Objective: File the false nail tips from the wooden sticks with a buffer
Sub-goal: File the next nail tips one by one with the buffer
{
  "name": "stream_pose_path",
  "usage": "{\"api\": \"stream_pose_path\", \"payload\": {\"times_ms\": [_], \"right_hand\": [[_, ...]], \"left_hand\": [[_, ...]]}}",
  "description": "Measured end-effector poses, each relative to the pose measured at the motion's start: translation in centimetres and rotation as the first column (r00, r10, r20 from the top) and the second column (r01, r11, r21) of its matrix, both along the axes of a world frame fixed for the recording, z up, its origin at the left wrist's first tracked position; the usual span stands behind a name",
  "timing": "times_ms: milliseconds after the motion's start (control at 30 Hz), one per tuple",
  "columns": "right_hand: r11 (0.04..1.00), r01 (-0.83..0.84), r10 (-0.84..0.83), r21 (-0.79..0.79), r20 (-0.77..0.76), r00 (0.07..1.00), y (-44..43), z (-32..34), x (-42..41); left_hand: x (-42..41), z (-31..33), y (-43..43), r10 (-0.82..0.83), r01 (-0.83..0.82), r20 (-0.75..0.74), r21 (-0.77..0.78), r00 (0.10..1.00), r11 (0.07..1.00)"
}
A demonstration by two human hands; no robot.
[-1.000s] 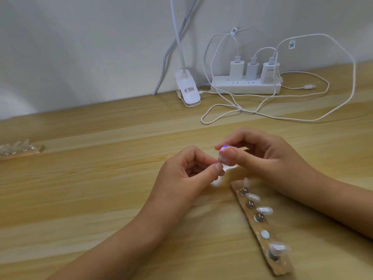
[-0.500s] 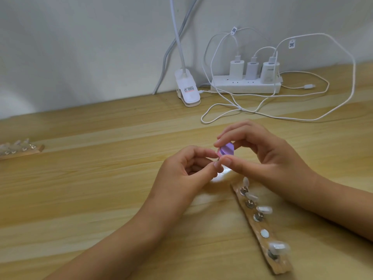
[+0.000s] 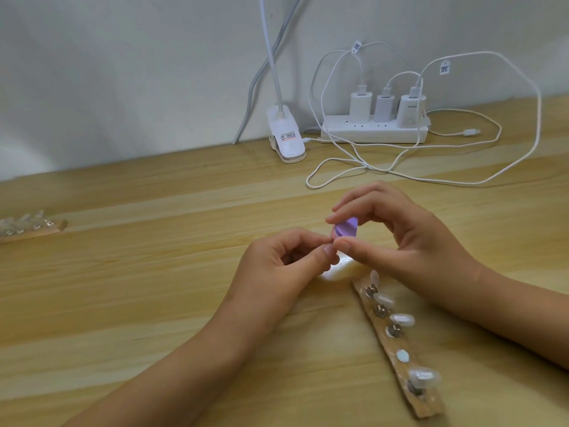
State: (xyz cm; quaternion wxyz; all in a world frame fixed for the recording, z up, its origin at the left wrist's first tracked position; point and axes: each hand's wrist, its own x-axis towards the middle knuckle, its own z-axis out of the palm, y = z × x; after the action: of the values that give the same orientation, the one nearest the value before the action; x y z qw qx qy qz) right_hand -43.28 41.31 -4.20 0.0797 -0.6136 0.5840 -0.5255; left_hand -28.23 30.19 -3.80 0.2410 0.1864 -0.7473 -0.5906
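Observation:
My right hand pinches a small purple buffer between thumb and fingers above the table. My left hand has its thumb and forefinger pinched together right at the buffer's lower edge; whatever it holds is hidden by the fingertips. Below my right hand lies a wooden stick carrying several pale false nail tips on metal studs, with one stud bare. A second wooden stick with several clear tips lies at the far left edge.
A white power strip with three chargers and looping white cables sits against the wall at the back right. A white lamp clip stands beside it. The wooden table spreads all around.
My right hand has lifted slightly and turned the purple buffer so its flat face shows. My left hand stays pinched at the same spot. The sticks have not moved.

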Motion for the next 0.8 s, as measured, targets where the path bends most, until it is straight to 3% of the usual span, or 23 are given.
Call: {"api": "stream_pose_path", "payload": {"times_ms": [167, 333, 533, 800], "right_hand": [[0.999, -0.037, 0.037, -0.011, -0.022, 0.999, -0.02, -0.18, -0.01], [0.999, 0.036, -0.042, 0.036, 0.189, 0.981, -0.30, -0.09, -0.83], [0.999, -0.022, -0.001, 0.046, 0.439, 0.898, -0.08, 0.36, -0.73], [0.995, -0.100, 0.088, 0.009, 0.402, 0.911, 0.07, 0.50, -0.02]], "left_hand": [[-0.01, -0.18, -0.03, 0.014, -0.014, -0.008, 0.009, 1.000, 1.000], [0.00, -0.06, -0.09, 0.014, -0.012, -0.031, 0.088, 0.999, 0.996], [-0.03, -0.10, -0.06, 0.007, -0.002, -0.042, 0.112, 0.999, 0.994], [0.08, -0.13, 0.10, -0.006, 0.009, -0.037, 0.072, 0.999, 0.997]]}}
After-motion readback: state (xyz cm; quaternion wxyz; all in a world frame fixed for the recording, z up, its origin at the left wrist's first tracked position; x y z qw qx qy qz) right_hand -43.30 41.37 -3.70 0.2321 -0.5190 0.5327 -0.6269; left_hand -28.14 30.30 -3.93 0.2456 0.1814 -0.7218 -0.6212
